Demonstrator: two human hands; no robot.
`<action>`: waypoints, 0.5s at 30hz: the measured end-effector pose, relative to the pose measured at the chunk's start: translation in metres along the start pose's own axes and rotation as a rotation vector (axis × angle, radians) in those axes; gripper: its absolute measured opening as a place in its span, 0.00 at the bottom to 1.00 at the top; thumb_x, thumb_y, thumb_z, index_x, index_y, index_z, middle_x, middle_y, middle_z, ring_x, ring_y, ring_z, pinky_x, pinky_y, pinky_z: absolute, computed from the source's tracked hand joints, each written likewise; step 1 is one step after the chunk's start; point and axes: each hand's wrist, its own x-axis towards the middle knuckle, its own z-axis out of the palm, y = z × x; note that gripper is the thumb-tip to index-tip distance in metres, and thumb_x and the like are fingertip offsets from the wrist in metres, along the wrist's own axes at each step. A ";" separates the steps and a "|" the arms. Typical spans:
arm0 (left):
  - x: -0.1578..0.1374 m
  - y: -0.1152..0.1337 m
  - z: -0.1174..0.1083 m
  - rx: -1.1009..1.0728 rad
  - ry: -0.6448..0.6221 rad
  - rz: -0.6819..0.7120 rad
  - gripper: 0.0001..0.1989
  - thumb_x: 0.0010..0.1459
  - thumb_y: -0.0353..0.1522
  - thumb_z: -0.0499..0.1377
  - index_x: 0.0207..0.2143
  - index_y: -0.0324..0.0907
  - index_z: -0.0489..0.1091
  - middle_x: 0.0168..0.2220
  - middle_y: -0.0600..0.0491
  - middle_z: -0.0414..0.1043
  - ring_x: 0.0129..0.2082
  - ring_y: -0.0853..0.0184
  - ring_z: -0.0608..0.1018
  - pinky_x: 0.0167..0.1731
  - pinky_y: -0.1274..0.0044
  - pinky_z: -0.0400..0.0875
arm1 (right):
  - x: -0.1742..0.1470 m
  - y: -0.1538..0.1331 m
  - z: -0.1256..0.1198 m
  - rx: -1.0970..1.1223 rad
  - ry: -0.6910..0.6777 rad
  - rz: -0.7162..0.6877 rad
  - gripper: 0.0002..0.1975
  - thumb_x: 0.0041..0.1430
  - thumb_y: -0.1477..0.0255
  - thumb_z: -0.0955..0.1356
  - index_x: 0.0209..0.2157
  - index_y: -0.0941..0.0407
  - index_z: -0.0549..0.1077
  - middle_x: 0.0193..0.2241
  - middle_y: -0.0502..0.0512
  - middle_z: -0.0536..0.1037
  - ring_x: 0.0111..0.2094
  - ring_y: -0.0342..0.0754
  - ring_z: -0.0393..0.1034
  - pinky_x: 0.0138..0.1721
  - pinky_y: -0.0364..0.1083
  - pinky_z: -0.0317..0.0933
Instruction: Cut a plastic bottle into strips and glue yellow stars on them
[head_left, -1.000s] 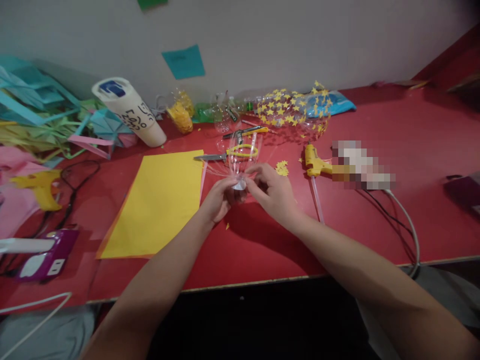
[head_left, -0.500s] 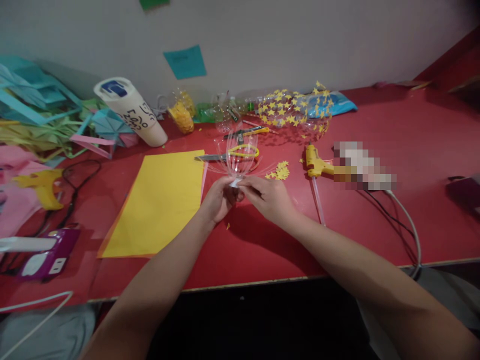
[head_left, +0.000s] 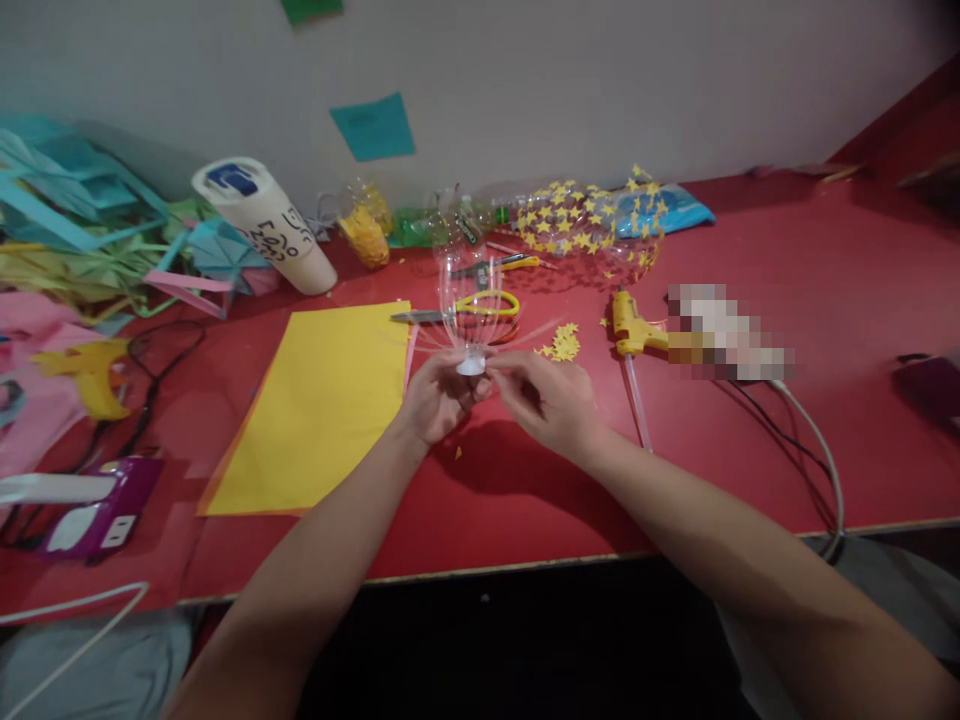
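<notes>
The left hand (head_left: pixel 444 398) holds a cut clear bottle (head_left: pixel 471 364), with the right hand (head_left: pixel 551 403) narrowed at its four o'clock edge, grip unclear, and scissors (head_left: pixel 431 316) toward eleven.

A clear plastic piece (head_left: pixel 471 363) with a whitish base shows against a red tabletop (head_left: pixel 517 510), while bright yellow paper (head_left: pixel 315 410) reveals orange and pink edges. Yellow colors the handles of gray-bladed scissors (head_left: pixel 424 317), two glue guns (head_left: pixel 630 328) and a pile of cut stars (head_left: pixel 562 343). Yellow stars dot a clear bottle (head_left: pixel 564 217); black lettering marks a white tumbler (head_left: pixel 279 235); a teal note (head_left: pixel 375 127) accents the gray wall (head_left: pixel 562 80).
</notes>
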 end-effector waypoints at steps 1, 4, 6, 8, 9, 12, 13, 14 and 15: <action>0.000 0.001 -0.001 -0.003 -0.015 0.002 0.07 0.47 0.31 0.56 0.27 0.37 0.72 0.19 0.54 0.70 0.18 0.73 0.70 0.21 0.81 0.66 | 0.000 -0.001 -0.001 -0.001 0.011 -0.002 0.12 0.61 0.71 0.60 0.37 0.54 0.74 0.18 0.46 0.73 0.18 0.39 0.63 0.23 0.39 0.56; -0.002 0.004 -0.004 0.007 -0.074 0.055 0.10 0.45 0.32 0.59 0.32 0.37 0.73 0.21 0.55 0.70 0.19 0.74 0.70 0.22 0.81 0.66 | -0.001 -0.003 -0.005 0.016 0.045 0.013 0.10 0.59 0.72 0.60 0.35 0.53 0.72 0.16 0.45 0.70 0.17 0.39 0.61 0.22 0.40 0.55; -0.002 0.005 -0.005 0.025 -0.078 0.114 0.12 0.43 0.31 0.63 0.33 0.38 0.73 0.24 0.55 0.72 0.19 0.75 0.70 0.22 0.82 0.66 | 0.000 -0.003 -0.004 0.047 0.055 0.014 0.09 0.58 0.73 0.60 0.34 0.53 0.71 0.16 0.44 0.69 0.17 0.39 0.61 0.22 0.40 0.54; -0.002 0.006 -0.005 0.056 -0.040 0.167 0.15 0.40 0.29 0.65 0.34 0.39 0.73 0.28 0.55 0.74 0.21 0.76 0.70 0.22 0.84 0.66 | 0.000 -0.001 -0.001 0.082 0.052 0.040 0.08 0.57 0.73 0.61 0.33 0.53 0.71 0.16 0.44 0.68 0.17 0.38 0.60 0.22 0.40 0.54; -0.001 0.007 -0.006 0.073 -0.016 0.191 0.15 0.39 0.28 0.66 0.34 0.40 0.72 0.29 0.55 0.74 0.21 0.77 0.71 0.22 0.84 0.66 | 0.000 0.000 0.001 0.102 0.051 0.072 0.07 0.57 0.73 0.61 0.32 0.53 0.70 0.17 0.44 0.69 0.17 0.39 0.60 0.22 0.40 0.55; 0.003 0.008 -0.009 0.109 0.023 0.249 0.18 0.37 0.28 0.68 0.35 0.40 0.73 0.30 0.56 0.74 0.23 0.77 0.71 0.24 0.85 0.67 | 0.002 0.004 0.007 0.202 0.071 0.235 0.04 0.56 0.71 0.62 0.32 0.53 0.69 0.17 0.43 0.68 0.17 0.39 0.61 0.22 0.40 0.55; 0.004 0.008 -0.011 0.121 0.023 0.260 0.19 0.36 0.28 0.68 0.35 0.41 0.73 0.30 0.56 0.74 0.23 0.77 0.72 0.25 0.85 0.68 | 0.003 0.006 0.009 0.265 0.081 0.303 0.04 0.56 0.70 0.62 0.32 0.53 0.68 0.17 0.43 0.67 0.17 0.39 0.60 0.21 0.40 0.55; 0.006 0.008 -0.013 0.133 0.029 0.273 0.20 0.35 0.28 0.69 0.36 0.41 0.73 0.30 0.56 0.74 0.23 0.77 0.72 0.26 0.85 0.68 | 0.004 0.008 0.011 0.343 0.089 0.370 0.04 0.56 0.69 0.63 0.33 0.53 0.68 0.16 0.42 0.66 0.16 0.38 0.59 0.20 0.40 0.54; 0.008 0.008 -0.015 0.152 0.034 0.282 0.20 0.35 0.28 0.69 0.36 0.41 0.73 0.30 0.57 0.74 0.24 0.77 0.72 0.26 0.84 0.68 | 0.005 0.011 0.012 0.429 0.095 0.434 0.05 0.56 0.68 0.63 0.33 0.53 0.67 0.15 0.41 0.65 0.14 0.38 0.58 0.19 0.39 0.53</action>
